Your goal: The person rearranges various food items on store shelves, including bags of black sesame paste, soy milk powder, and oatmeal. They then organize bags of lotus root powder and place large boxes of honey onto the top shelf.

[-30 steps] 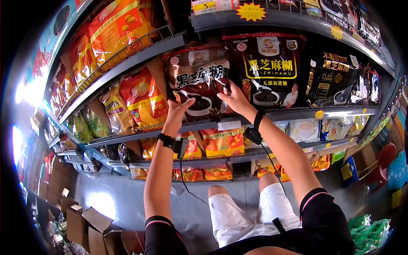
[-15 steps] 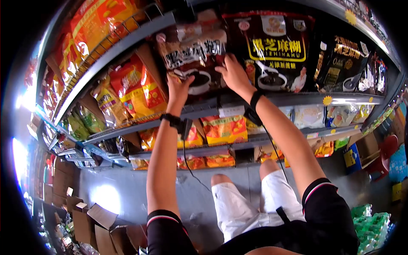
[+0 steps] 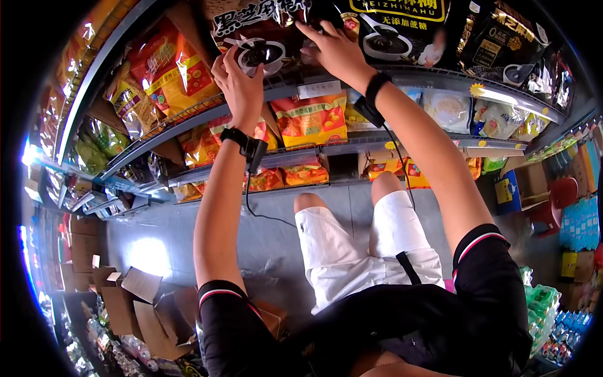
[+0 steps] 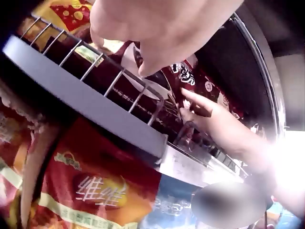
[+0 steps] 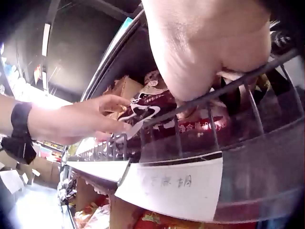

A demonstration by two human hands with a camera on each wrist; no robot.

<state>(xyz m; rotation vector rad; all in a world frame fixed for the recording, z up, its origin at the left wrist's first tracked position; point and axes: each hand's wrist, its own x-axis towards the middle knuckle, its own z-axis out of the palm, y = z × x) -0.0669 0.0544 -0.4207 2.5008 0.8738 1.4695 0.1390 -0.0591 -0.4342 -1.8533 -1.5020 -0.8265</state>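
Note:
A dark maroon bag of black sesame paste point(image 3: 276, 31), printed with a white bowl, stands upright on a wire-fronted shelf. At its lower left front is my left hand point(image 3: 242, 88), fingers spread and loosely bent, tips against the bag. My right hand point(image 3: 339, 56) lies at the bag's right side with the index finger reaching onto the front. The left wrist view shows that right hand point(image 4: 219, 121) with its finger extended along the bag. In the right wrist view, the left hand point(image 5: 76, 119) touches the bag's front with fairly straight fingers.
A larger black sesame paste bag point(image 3: 386, 44) stands to the right, beside another black bag point(image 3: 496, 47). Orange-red bags point(image 3: 173, 69) fill the left section. A wire guard point(image 4: 105, 71) runs along the shelf front. Open cardboard boxes point(image 3: 135, 308) lie on the floor.
The head view has tilted down, so the shelf sits higher in it. My left fingers have moved from the bag's left edge onto its front; the right hand stays at its right side.

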